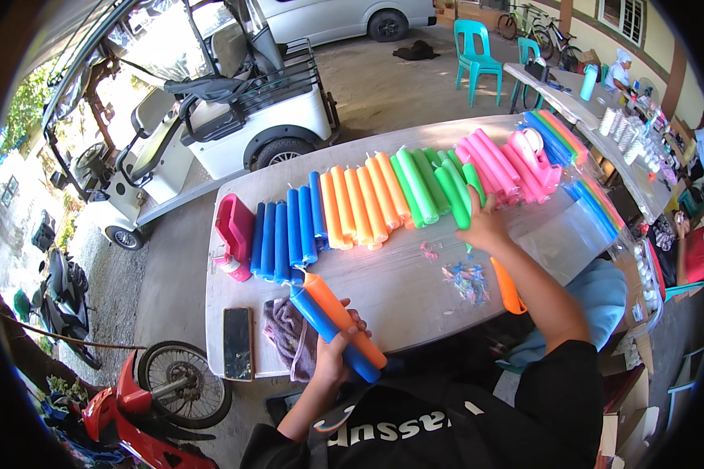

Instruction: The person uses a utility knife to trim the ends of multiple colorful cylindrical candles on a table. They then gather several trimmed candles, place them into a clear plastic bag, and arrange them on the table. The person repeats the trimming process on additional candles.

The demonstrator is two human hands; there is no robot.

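My left hand (339, 350) is closed around two candles, a blue candle (311, 313) and an orange candle (326, 298), lying side by side over the near edge of the table. Farther right, my right hand (485, 227) reaches to the right end of a row of green candles (416, 184), its thumb and fingers around a green candle (472, 178). To the left along the same row lie several orange candles (360, 205) and several blue candles (281, 238). Pink candles (493, 164) lie just beyond my right hand.
On the table (414, 273) are a pink holder (235, 223), a phone (238, 342), a purple cloth (289, 332), string scraps (467, 281), an orange-handled tool (508, 288), a tape dispenser (536, 160) and bagged coloured candles (594, 207). A red motorcycle (137, 399) and white cart (242, 133) stand left.
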